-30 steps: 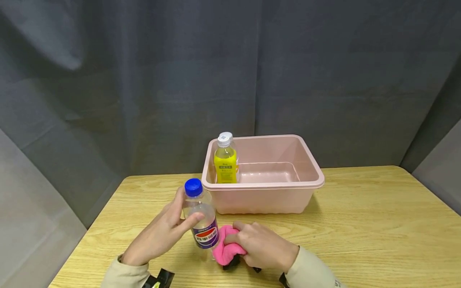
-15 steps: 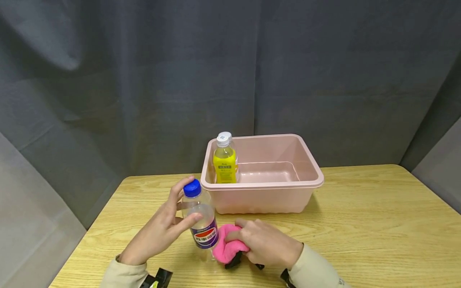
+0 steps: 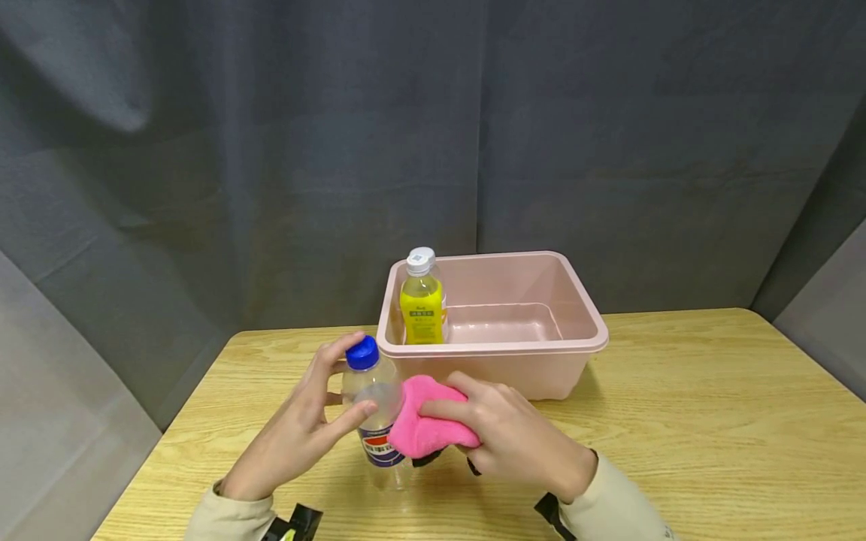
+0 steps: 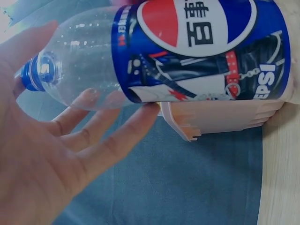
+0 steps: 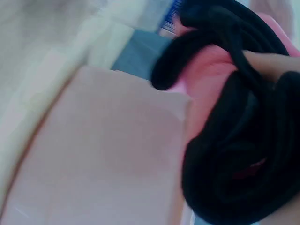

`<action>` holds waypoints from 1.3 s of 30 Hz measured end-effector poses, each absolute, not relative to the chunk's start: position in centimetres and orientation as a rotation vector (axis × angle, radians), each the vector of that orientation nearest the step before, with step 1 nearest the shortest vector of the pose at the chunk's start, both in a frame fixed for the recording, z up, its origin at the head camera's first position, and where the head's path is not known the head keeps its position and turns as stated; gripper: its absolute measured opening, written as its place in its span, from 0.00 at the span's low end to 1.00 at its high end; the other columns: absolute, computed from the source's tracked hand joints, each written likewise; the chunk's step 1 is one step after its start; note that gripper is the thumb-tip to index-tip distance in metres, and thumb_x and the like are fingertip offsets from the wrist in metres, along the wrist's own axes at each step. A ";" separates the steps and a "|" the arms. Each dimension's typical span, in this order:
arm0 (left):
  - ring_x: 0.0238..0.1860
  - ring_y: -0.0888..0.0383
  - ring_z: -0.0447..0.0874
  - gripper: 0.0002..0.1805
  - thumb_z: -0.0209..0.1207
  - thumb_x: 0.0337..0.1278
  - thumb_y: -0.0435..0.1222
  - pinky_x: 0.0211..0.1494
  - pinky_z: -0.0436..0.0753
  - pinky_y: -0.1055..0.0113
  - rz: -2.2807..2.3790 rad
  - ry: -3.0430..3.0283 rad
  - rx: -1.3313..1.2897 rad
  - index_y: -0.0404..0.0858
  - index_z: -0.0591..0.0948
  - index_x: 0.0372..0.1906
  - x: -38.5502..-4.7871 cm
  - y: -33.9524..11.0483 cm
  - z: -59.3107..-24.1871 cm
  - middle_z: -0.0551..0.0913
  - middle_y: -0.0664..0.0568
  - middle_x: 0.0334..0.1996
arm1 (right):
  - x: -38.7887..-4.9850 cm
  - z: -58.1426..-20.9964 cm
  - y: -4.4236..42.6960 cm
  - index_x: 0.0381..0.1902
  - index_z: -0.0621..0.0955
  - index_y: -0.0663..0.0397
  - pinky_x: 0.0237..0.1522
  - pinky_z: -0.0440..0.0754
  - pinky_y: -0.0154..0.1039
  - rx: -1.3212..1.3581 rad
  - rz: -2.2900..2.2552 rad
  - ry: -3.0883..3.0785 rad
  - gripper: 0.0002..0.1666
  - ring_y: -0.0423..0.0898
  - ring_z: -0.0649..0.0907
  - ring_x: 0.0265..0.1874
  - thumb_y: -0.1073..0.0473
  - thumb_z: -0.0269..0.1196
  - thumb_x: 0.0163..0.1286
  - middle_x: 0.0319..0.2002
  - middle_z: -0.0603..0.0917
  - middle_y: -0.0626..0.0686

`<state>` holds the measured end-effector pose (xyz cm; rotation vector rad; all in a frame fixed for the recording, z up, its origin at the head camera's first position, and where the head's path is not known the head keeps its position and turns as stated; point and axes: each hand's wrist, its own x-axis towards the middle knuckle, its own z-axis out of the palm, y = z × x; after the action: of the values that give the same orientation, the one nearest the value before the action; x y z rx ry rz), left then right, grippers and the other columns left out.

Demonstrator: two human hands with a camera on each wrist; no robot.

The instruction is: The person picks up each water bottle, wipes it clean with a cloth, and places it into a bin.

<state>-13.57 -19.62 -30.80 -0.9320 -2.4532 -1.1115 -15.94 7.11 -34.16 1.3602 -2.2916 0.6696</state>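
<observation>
An empty-looking clear Pepsi bottle [image 3: 380, 449] with a blue cap and blue label stands on the table. My left hand [image 3: 294, 432] holds it near the top, one finger on the cap and the thumb along its front side. In the left wrist view, other fingers of that hand lie along the clear shoulder of the bottle [image 4: 197, 56]. A bunched pink cloth [image 3: 429, 421] with a black underside is gripped in my right hand [image 3: 517, 428] and lies against the bottle's right side, covering part of the label. Folds of the cloth [image 5: 229, 117] fill the right wrist view's right side.
Behind the hands a pink plastic bin [image 3: 501, 348] stands on the wooden table [image 3: 690, 406]. Inside, at its left end, is a yellow drink bottle [image 3: 422, 315] with a white cap; another white-capped bottle is mostly hidden behind it. A dark curtain [image 3: 352, 165] hangs at the back.
My right hand has raised the cloth from low by the bottle's base to the middle of its side. My left hand's finger has come onto the cap; the bottle stays in place.
</observation>
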 end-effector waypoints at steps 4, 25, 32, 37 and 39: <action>0.57 0.43 0.77 0.37 0.66 0.63 0.29 0.44 0.87 0.64 -1.081 -2.473 -0.907 0.47 0.62 0.72 -13.5 -19.8 -30.5 0.70 0.43 0.65 | -16.0 -33.6 7.2 0.50 0.85 0.42 0.32 0.80 0.33 1.326 0.747 -2.176 0.34 0.42 0.80 0.32 0.78 0.61 0.48 0.44 0.80 0.47; 0.61 0.41 0.76 0.35 0.66 0.64 0.30 0.52 0.85 0.50 -1.343 -2.428 -0.913 0.45 0.62 0.70 -13.6 -18.4 -30.9 0.72 0.38 0.64 | -16.9 -31.6 10.7 0.52 0.86 0.49 0.41 0.84 0.46 1.260 0.842 -2.034 0.34 0.49 0.82 0.43 0.79 0.66 0.45 0.47 0.82 0.51; 0.56 0.42 0.80 0.36 0.67 0.61 0.26 0.47 0.88 0.58 -1.236 -2.400 -0.934 0.44 0.66 0.71 -13.6 -19.0 -30.8 0.74 0.37 0.63 | -16.4 -31.9 8.9 0.54 0.84 0.50 0.41 0.86 0.44 1.302 0.859 -1.943 0.36 0.49 0.83 0.42 0.79 0.64 0.46 0.49 0.81 0.54; 0.50 0.42 0.85 0.39 0.68 0.61 0.30 0.40 0.88 0.63 -1.166 -2.486 -0.934 0.48 0.64 0.73 -13.3 -19.8 -30.4 0.75 0.39 0.62 | -16.1 -32.6 7.8 0.54 0.84 0.46 0.38 0.86 0.41 1.327 0.755 -1.994 0.40 0.47 0.83 0.39 0.79 0.61 0.42 0.50 0.81 0.53; 0.51 0.40 0.85 0.41 0.69 0.60 0.30 0.38 0.88 0.65 -1.168 -2.524 -0.939 0.49 0.62 0.75 -13.2 -20.1 -30.3 0.74 0.38 0.63 | -16.0 -32.8 7.6 0.53 0.85 0.45 0.37 0.85 0.40 1.335 0.732 -2.019 0.41 0.46 0.83 0.38 0.80 0.60 0.40 0.50 0.81 0.52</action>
<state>-13.19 -20.09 -30.28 -0.9388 -2.5238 -1.1683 -15.99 7.60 -32.78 1.3352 -2.0189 0.7317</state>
